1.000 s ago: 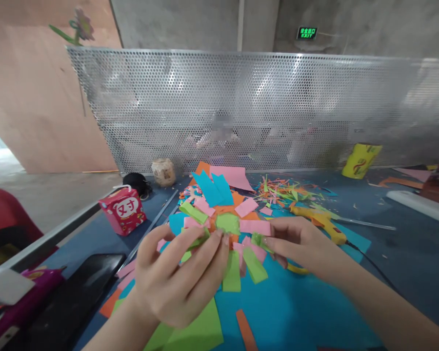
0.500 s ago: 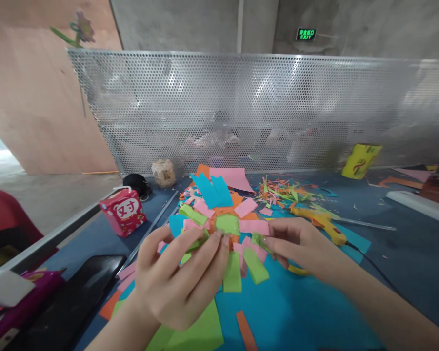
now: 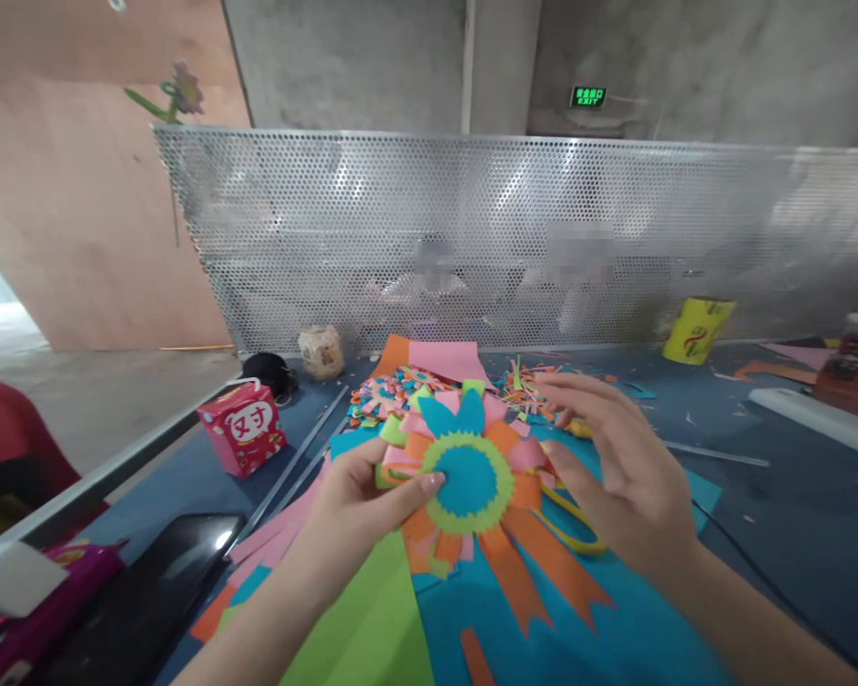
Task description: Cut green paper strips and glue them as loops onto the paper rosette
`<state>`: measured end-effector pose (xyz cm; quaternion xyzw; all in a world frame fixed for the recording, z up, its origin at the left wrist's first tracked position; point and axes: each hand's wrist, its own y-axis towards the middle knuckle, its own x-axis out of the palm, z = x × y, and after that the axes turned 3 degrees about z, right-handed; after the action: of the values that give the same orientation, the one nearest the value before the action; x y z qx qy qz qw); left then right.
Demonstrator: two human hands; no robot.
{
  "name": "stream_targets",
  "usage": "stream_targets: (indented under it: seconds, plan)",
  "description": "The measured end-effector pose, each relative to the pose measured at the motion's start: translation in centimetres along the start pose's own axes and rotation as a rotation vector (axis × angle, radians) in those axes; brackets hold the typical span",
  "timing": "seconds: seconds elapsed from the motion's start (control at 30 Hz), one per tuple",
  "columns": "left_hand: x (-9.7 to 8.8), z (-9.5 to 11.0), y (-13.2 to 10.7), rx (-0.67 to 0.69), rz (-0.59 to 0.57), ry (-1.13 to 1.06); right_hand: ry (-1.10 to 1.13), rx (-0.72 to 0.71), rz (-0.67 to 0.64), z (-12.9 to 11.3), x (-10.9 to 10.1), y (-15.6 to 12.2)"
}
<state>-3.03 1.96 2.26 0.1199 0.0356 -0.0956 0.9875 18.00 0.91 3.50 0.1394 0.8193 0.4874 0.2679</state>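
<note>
Closest to us, an orange paper strip (image 3: 477, 657) lies on a blue sheet (image 3: 579, 619), on the near side of the paper rosette (image 3: 470, 483); a green sheet (image 3: 376, 610) spreads nearer and to its left. A black phone (image 3: 161, 572) sits well left of the rosette. Now the rosette itself, over the blue sheet, facing us: blue centre, zigzag green ring, two notched orange tails pointing our way. Our left hand (image 3: 357, 500) has it clamped at the left side, thumb pressed on the face, fingers partly hidden behind the loops. Our right hand (image 3: 622, 476) hangs just right of the rosette, thumb and fingers apart; whether the thumb touches, we can't tell. Beyond and left of the rosette, a red-pink carton (image 3: 243, 429) shows us "又寸". Farther, to its right, a yellow roll (image 3: 699, 331) carries print too small for us. Behind the rosette spans a perforated panel (image 3: 400, 210), and above that, rightward, a green sign (image 3: 587, 96) glows: "安全出口", "EXIT".
</note>
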Motion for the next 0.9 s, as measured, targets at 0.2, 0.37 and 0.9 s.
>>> stream_targets:
  seconds: [0.2, 0.37, 0.9]
  plan:
    - [0.8, -0.1, -0.2, -0.217, -0.194, -0.215, 0.071, 0.104, -0.153, 0.0, -0.1, 0.3]
    - [0.7, -0.1, -0.2, -0.195, -0.241, -0.159, 0.121, 0.258, -0.180, 0.8, 0.1, 0.4]
    - [-2.6, -1.5, 2.7, -0.105, 0.256, -0.213, -0.111, 0.408, -0.390, 3.0, 1.3, 0.4]
